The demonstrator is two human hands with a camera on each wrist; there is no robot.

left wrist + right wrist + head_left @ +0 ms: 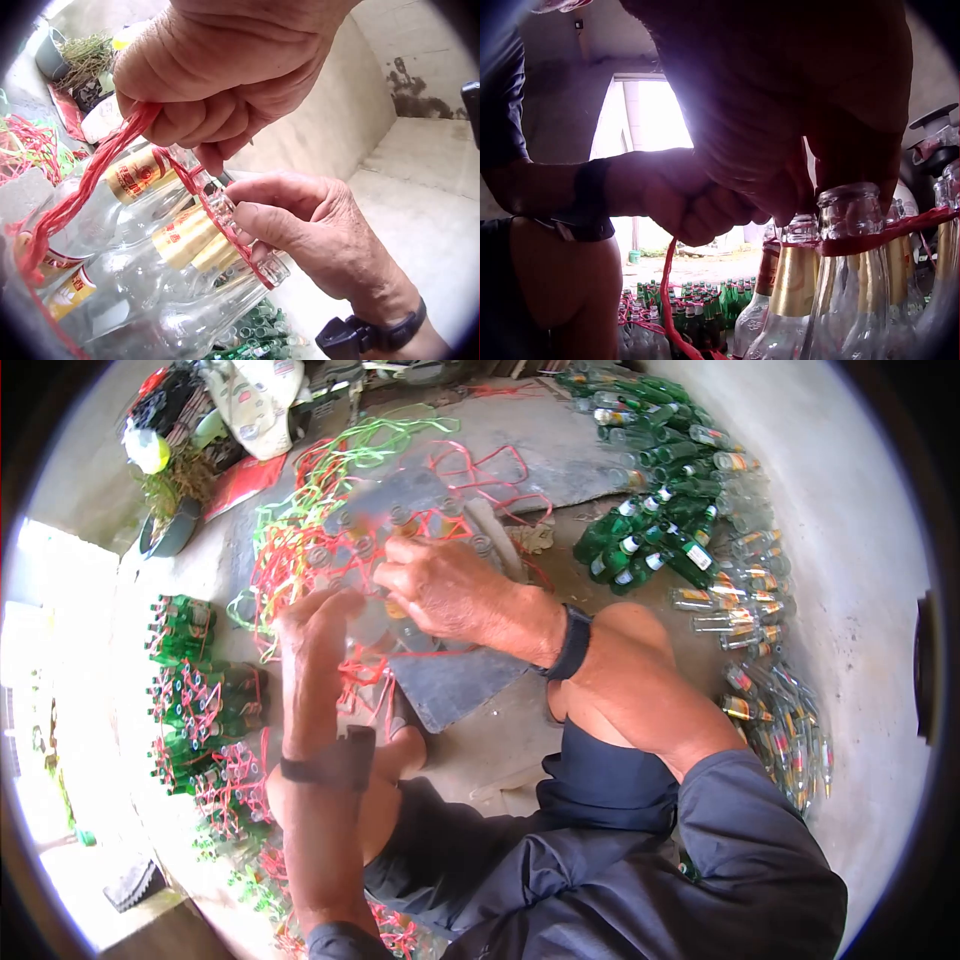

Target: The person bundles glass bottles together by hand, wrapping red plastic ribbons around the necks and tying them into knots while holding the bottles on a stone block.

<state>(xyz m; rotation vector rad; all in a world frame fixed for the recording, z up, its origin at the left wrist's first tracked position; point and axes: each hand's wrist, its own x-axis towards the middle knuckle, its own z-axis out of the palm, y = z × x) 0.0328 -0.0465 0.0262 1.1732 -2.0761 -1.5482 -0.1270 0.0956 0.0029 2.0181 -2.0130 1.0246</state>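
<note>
In the left wrist view, my left hand [225, 82] grips a bunched strand of red plastic twine [86, 184] in its curled fingers. The twine runs down around a cluster of clear glass bottles [142, 270] with gold neck labels and crosses their necks. My right hand [307, 225] is at the bottle mouths, thumb and fingers bent together, pinching at the twine. From the right wrist, the fingertips sit right beside a bottle neck [847, 262], partly in shadow. Both hands are close together over the bottles in the head view, left hand [315, 625] beside right hand [440, 590].
Bundled green bottles [185, 700] stand on the left. Loose green bottles [650, 545] and clear bottles [780, 730] lie along the right wall. Tangled red and green twine [290, 530] spreads behind the work, and a dark board [460, 690] lies under it.
</note>
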